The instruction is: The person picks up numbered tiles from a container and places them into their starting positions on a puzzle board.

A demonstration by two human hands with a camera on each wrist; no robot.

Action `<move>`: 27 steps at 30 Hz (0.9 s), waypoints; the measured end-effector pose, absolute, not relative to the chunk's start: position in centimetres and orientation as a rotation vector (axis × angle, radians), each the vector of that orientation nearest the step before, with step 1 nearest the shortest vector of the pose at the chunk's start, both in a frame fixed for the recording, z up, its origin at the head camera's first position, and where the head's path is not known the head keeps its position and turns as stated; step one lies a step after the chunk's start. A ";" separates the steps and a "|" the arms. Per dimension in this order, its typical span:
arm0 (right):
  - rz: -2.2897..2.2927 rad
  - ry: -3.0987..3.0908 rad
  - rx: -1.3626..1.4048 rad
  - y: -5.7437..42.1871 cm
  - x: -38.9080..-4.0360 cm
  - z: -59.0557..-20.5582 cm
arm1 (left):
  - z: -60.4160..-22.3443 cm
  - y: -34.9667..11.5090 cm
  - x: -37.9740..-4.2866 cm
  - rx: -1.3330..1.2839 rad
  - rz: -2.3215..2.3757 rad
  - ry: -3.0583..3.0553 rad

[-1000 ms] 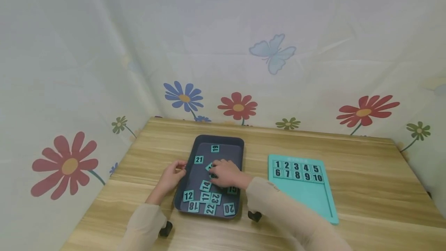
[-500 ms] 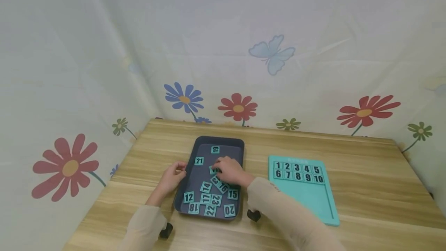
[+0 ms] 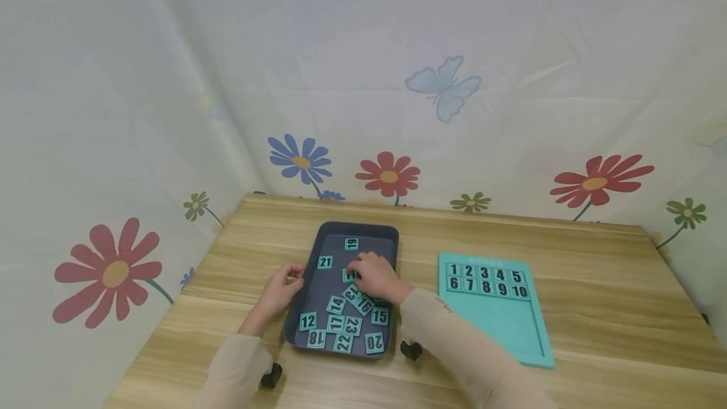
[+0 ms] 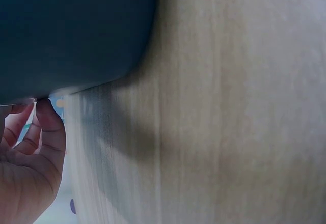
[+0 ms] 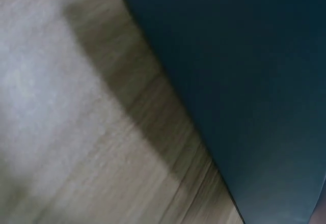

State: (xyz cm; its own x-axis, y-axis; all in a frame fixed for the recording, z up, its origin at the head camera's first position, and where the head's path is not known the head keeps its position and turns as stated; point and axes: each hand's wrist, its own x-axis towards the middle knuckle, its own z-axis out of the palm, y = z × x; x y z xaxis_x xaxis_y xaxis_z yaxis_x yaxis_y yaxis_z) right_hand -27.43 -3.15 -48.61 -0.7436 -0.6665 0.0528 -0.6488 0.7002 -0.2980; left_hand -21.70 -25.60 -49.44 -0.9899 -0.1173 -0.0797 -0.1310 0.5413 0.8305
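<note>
While the right hand (image 3: pixel 375 275) reached over the middle of the tray, its fingers were bent down onto a half-hidden tile (image 3: pixel 347 276); whether they pinched it or merely touched it could not be told. The right wrist view showed mainly the tray's dark outer side, so it settled nothing. The left hand (image 3: pixel 280 289), fingers bent, had its tips against the tray's left edge, though a firm grip on it was not certain.

Around the right hand, inside the tray (image 3: pixel 358 228), lay loose number tiles: 13 (image 3: pixel 351 294) and 16 (image 3: pixel 363 305) bunched just nearer the person, 19 (image 3: pixel 351 243) and 21 (image 3: pixel 325 262) farther off, and more, including 12 (image 3: pixel 308 320) and 20 (image 3: pixel 374 343), toward the near end. Several were turned sideways or upside down.

To the right, apart from the tray on the worktop (image 3: pixel 417 242), lay a teal board (image 3: pixel 505 327) with 1 to 10 in two rows and bare space below them. The step in hand looked like picking out a tile, perhaps 11, to follow that row. The next move seemed to call for a sure pinch on its edges, a lift clear of the tray and a carry across to the third row, number upright.
</note>
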 end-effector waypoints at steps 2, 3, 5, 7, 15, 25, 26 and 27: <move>-0.459 2.848 -1.098 -3.1 -27.4 -48.6 | -49.5 -25.5 -21.8 -0.234 1.488 2.737; -0.469 2.849 -1.097 -3.0 -27.3 -48.5 | -49.6 -25.5 -21.8 -0.235 1.486 2.735; -0.494 2.855 -1.098 -2.9 -27.2 -48.4 | -49.6 -25.5 -21.9 -0.236 1.482 2.732; -0.533 2.863 -1.102 -2.8 -27.1 -48.4 | -49.6 -25.5 -21.9 -0.238 1.484 2.727; -0.807 2.817 -1.119 -1.3 -26.0 -46.6 | -49.3 -25.4 -21.7 -0.247 1.492 2.712; -1.193 2.637 -0.995 3.1 -25.1 -44.9 | -49.3 -25.3 -21.7 -0.260 1.498 2.710; -1.209 2.633 -0.971 3.7 -25.0 -44.8 | -49.3 -25.3 -21.7 -0.257 1.497 2.712; -1.228 2.627 -0.943 4.3 -24.9 -44.7 | -49.3 -25.3 -21.7 -0.252 1.494 2.719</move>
State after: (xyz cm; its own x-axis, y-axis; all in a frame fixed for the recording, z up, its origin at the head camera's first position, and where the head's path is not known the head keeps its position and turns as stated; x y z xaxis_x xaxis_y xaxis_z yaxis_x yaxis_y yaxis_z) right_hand -24.91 4.28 -44.75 -0.8051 -0.5684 0.1694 -0.4945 0.4856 -0.7209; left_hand -21.67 -25.33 -49.28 -0.9865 -0.1276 -0.1028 -0.1552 0.5263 0.8360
